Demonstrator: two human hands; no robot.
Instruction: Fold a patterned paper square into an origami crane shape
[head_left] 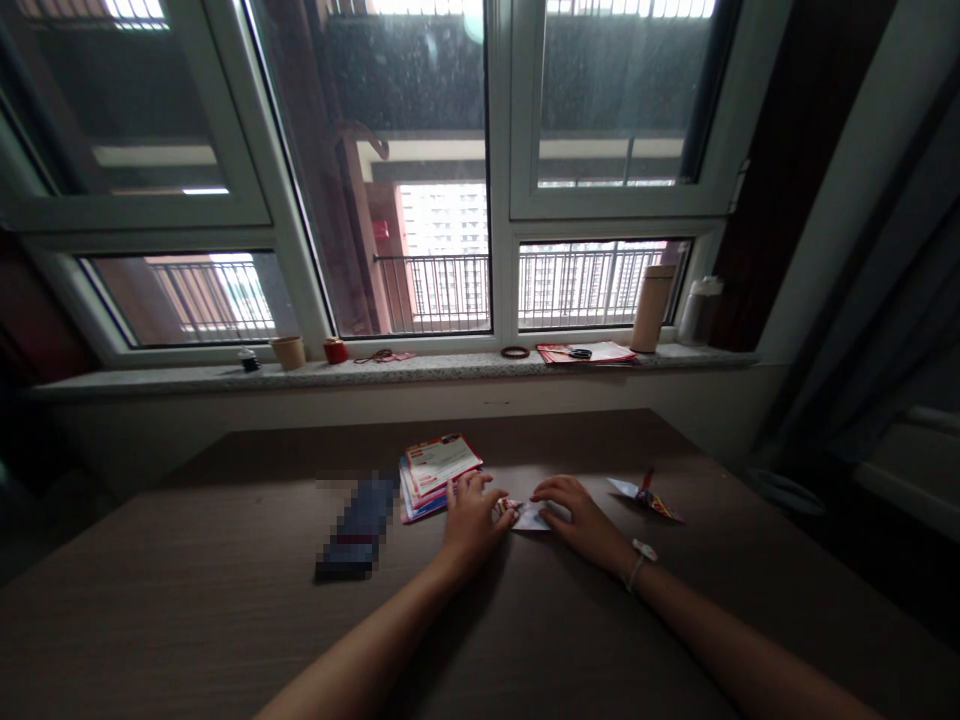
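My left hand [472, 520] and my right hand [577, 518] rest on a brown table [225, 620], both pressing on a small folded piece of paper [531, 517] between them. The fingers of each hand curl down onto the paper's edges. A stack of colourful printed sheets [437, 473] lies just beyond my left hand. A finished folded paper figure [645, 497] sits to the right of my right hand. A bracelet [640, 560] is on my right wrist.
A dark blurred flat object [358, 528] lies left of the sheets. The window sill [420, 372] carries a paper cup [288, 352], a small red pot [335, 350], red papers with scissors [585, 352], a tall tumbler [652, 308] and a jug [699, 310].
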